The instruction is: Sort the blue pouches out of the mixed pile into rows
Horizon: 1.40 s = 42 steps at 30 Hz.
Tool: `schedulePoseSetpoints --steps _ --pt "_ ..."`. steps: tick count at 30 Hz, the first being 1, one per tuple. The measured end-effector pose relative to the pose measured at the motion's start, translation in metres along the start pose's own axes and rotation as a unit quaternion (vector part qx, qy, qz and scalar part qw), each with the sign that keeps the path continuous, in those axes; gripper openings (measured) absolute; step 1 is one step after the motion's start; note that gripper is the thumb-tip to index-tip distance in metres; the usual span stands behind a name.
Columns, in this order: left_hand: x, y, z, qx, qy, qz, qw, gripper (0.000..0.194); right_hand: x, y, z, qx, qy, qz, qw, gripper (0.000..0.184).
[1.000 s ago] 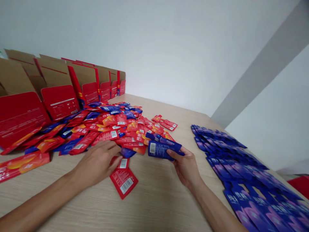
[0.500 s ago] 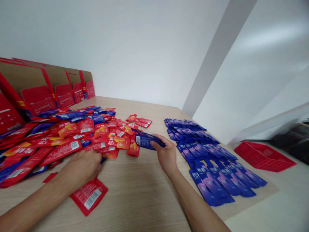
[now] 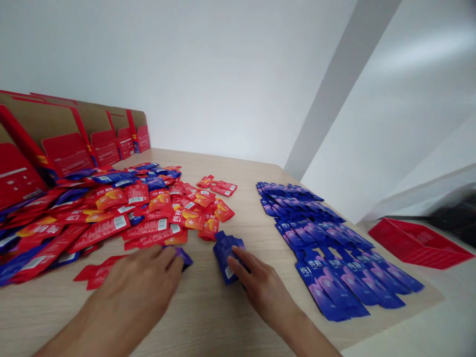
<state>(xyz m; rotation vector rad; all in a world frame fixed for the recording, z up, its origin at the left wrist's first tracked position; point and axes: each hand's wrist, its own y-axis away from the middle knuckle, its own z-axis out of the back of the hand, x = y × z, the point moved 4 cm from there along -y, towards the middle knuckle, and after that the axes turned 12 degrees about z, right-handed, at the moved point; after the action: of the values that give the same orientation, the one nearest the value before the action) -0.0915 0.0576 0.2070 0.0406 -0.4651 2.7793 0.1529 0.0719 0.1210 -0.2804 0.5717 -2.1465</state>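
Note:
My right hand (image 3: 262,282) has its fingers closed at the right edge of a dark blue spouted pouch (image 3: 223,250), just above or on the table. A second blue-purple pouch (image 3: 185,259) pokes out from under the curled fingers of my left hand (image 3: 145,285), which covers most of it. Beneath and beside the left hand lies a red pouch (image 3: 98,271), partly hidden. Farther left spreads a jumbled heap of red and blue pouches (image 3: 119,225). To the right, blue pouches (image 3: 330,277) lie face up in overlapping rows.
Open red cardboard boxes (image 3: 69,156) stand in a line at the back left. Two loose red pouches (image 3: 223,188) lie beyond the heap. A white wall (image 3: 215,74) rises behind the wooden table (image 3: 208,317). A red basket (image 3: 420,243) sits past the table's right edge.
My right hand has lowered its blue pouch toward the table and nearer to me. My left hand has moved right from the heap's edge, with a blue-purple pouch now showing at its fingers.

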Motion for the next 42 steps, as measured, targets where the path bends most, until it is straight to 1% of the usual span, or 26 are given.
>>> schedulePoseSetpoints --steps 1,3,5,6,8,10,11,12,14,16,19,20,21,23,25,26,28,32,34,35,37,38,39,40,41,42 --pt "-0.013 0.009 -0.011 -0.006 -0.027 -0.048 0.998 0.038 0.003 0.005 -0.001 0.039 -0.016 -0.012 0.999 0.068" --pt "-0.032 0.023 -0.033 -0.019 -0.017 -0.113 0.993 0.037 0.007 0.012 0.004 0.102 -0.074 -0.054 0.991 0.073" --pt "-0.039 0.029 -0.047 -0.036 0.050 -0.128 0.990 0.031 0.009 0.013 0.016 0.136 -0.156 -0.106 0.973 0.076" --pt "-0.039 0.029 -0.051 -0.050 0.087 -0.121 0.988 0.027 0.009 0.011 0.024 0.136 -0.191 -0.134 0.963 0.078" --pt "-0.034 0.025 -0.059 -0.092 0.134 -0.099 0.982 0.026 0.006 0.003 0.035 0.108 -0.220 -0.204 0.948 0.078" --pt "-0.029 0.019 -0.069 -0.133 0.142 -0.078 0.978 0.048 0.000 -0.007 0.037 0.086 -0.190 -0.287 0.935 0.070" --pt "-0.027 0.015 -0.076 -0.141 0.139 -0.070 0.978 0.059 -0.003 -0.012 0.035 0.088 -0.168 -0.321 0.928 0.067" --pt "-0.027 0.010 -0.084 -0.137 0.138 -0.064 0.979 0.067 -0.006 -0.016 0.030 0.093 -0.149 -0.342 0.923 0.066" --pt "-0.029 0.003 -0.100 -0.106 0.145 -0.058 0.982 0.076 -0.014 -0.026 0.016 0.085 -0.149 -0.350 0.921 0.069" --pt "-0.035 -0.002 -0.112 -0.069 0.157 -0.062 0.983 0.077 -0.024 -0.033 0.000 0.042 -0.211 -0.356 0.910 0.075" --pt "-0.042 -0.003 -0.116 -0.030 0.180 -0.070 0.981 0.074 -0.039 -0.035 -0.022 -0.031 -0.330 -0.398 0.855 0.076" --pt "-0.044 -0.003 -0.115 -0.020 0.186 -0.069 0.980 0.074 -0.043 -0.035 -0.025 -0.047 -0.352 -0.410 0.840 0.072" --pt "-0.045 -0.002 -0.114 -0.011 0.190 -0.065 0.979 0.075 -0.046 -0.036 -0.027 -0.056 -0.360 -0.414 0.834 0.065" --pt "-0.047 -0.002 -0.110 0.006 0.193 -0.057 0.979 0.078 -0.048 -0.038 -0.024 -0.045 -0.352 -0.401 0.845 0.046" --pt "-0.047 -0.002 -0.108 0.008 0.192 -0.050 0.980 0.075 -0.046 -0.041 -0.019 -0.007 -0.325 -0.377 0.867 0.025" --pt "-0.048 -0.002 -0.108 0.005 0.191 -0.049 0.980 0.073 -0.045 -0.043 -0.018 0.010 -0.314 -0.368 0.875 0.020" --pt "-0.048 -0.001 -0.110 -0.012 0.189 -0.049 0.981 0.070 -0.044 -0.044 -0.019 0.015 -0.321 -0.373 0.870 0.021" --pt "-0.048 0.004 -0.116 -0.050 0.190 -0.054 0.979 0.070 -0.043 -0.046 -0.031 -0.012 -0.393 -0.399 0.829 0.029" --pt "-0.047 0.006 -0.117 -0.055 0.196 -0.056 0.978 0.071 -0.048 -0.048 -0.026 -0.014 -0.414 -0.396 0.819 0.032" --pt "-0.047 0.007 -0.117 -0.055 0.199 -0.054 0.977 0.071 -0.053 -0.049 -0.017 -0.025 -0.417 -0.392 0.820 0.033" --pt "-0.045 0.009 -0.115 -0.048 0.207 -0.049 0.976 0.071 -0.067 -0.055 0.011 -0.068 -0.384 -0.373 0.842 0.033" --pt "-0.045 0.009 -0.114 -0.042 0.210 -0.047 0.976 0.071 -0.073 -0.059 0.027 -0.081 -0.339 -0.360 0.865 0.031" --pt "-0.045 0.009 -0.112 -0.034 0.212 -0.048 0.975 0.071 -0.078 -0.063 0.041 -0.068 -0.272 -0.345 0.896 0.027" --pt "-0.045 0.009 -0.110 -0.025 0.213 -0.053 0.975 0.071 -0.080 -0.068 0.051 -0.029 -0.192 -0.330 0.924 0.024" --pt "-0.046 0.008 -0.108 -0.020 0.213 -0.061 0.975 0.070 -0.080 -0.073 0.057 0.028 -0.113 -0.318 0.941 0.020" --pt "-0.046 0.008 -0.106 -0.018 0.211 -0.068 0.975 0.069 -0.078 -0.077 0.057 0.090 -0.049 -0.311 0.945 0.016"
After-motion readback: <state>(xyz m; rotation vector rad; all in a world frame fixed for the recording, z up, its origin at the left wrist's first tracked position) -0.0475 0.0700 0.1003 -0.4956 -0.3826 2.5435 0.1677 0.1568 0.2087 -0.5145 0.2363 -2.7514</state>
